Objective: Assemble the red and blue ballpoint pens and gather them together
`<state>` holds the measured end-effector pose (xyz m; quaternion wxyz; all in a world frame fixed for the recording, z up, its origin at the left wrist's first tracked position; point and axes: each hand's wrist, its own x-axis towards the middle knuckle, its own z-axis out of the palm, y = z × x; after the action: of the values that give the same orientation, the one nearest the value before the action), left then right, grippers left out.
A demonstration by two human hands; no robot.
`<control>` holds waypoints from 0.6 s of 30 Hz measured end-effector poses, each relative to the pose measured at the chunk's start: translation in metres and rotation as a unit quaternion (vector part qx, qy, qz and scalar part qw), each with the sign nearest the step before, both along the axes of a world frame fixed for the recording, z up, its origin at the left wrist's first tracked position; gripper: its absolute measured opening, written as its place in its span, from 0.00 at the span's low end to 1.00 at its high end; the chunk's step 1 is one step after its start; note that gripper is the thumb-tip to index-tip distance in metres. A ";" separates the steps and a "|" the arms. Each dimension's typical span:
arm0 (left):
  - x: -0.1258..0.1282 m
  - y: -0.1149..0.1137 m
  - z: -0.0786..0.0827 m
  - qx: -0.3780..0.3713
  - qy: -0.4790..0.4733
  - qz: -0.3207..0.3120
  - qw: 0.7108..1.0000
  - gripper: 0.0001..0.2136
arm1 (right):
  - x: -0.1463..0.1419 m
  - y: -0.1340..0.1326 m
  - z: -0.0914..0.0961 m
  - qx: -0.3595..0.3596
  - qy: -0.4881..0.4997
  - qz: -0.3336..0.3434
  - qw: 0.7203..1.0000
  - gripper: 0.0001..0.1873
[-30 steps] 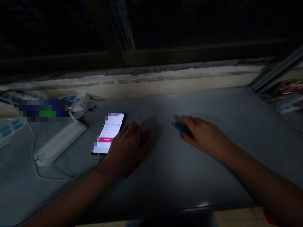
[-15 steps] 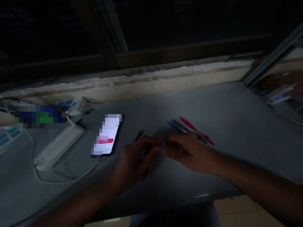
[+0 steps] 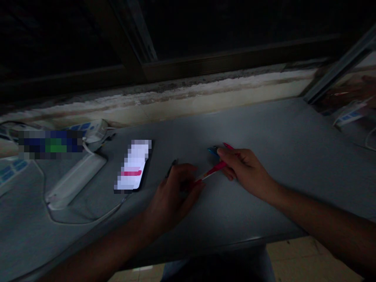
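Note:
My right hand (image 3: 248,170) is closed on a red pen (image 3: 217,167), pinched between thumb and fingers. A thin pale length, like a refill, sticks out of its lower left end towards my left hand (image 3: 173,196). Curled fingers of my left hand pinch a small red pen part (image 3: 197,182), mostly hidden, where the pale length meets it. Beyond my right hand lie a blue pen (image 3: 212,151) and another red pen (image 3: 228,145), partly covered by that hand. A dark pen (image 3: 170,168) pokes out behind my left hand.
A lit phone (image 3: 133,164) lies left of my hands on the grey table (image 3: 188,133). Further left are a long white power adapter (image 3: 76,180), a white cable (image 3: 85,224) and socket strips (image 3: 88,130). Another person's hand (image 3: 368,88) shows at far right.
My right hand, earlier near my left hand without a visible pen, has moved up and right and now grips the red pen. My left hand keeps its small red part, turned lower.

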<state>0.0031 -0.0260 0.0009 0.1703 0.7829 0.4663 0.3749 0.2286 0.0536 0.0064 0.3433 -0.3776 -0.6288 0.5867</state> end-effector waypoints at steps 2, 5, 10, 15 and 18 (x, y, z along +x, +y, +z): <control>-0.003 0.003 0.000 0.008 0.026 0.004 1.000 0.05 | 0.001 0.004 -0.002 -0.008 0.023 -0.018 1.000 0.40; -0.006 0.006 -0.003 0.025 0.053 -0.010 0.998 0.06 | 0.000 0.005 -0.006 -0.044 0.038 0.025 0.998 0.41; -0.009 0.010 -0.010 0.100 0.097 -0.031 0.990 0.06 | -0.001 0.003 -0.011 -0.094 0.003 0.056 0.994 0.40; -0.015 0.015 -0.010 0.160 0.147 -0.027 0.976 0.08 | -0.002 0.002 -0.010 -0.120 0.025 0.045 0.991 0.39; -0.015 0.014 -0.009 0.147 0.166 -0.029 0.975 0.07 | -0.001 0.002 -0.012 -0.130 0.061 0.063 0.988 0.39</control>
<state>-0.0118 -0.0118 -0.0081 -0.0154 0.8639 0.4052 0.2987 0.2273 0.0560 -0.0051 0.2913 -0.3418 -0.5480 0.7057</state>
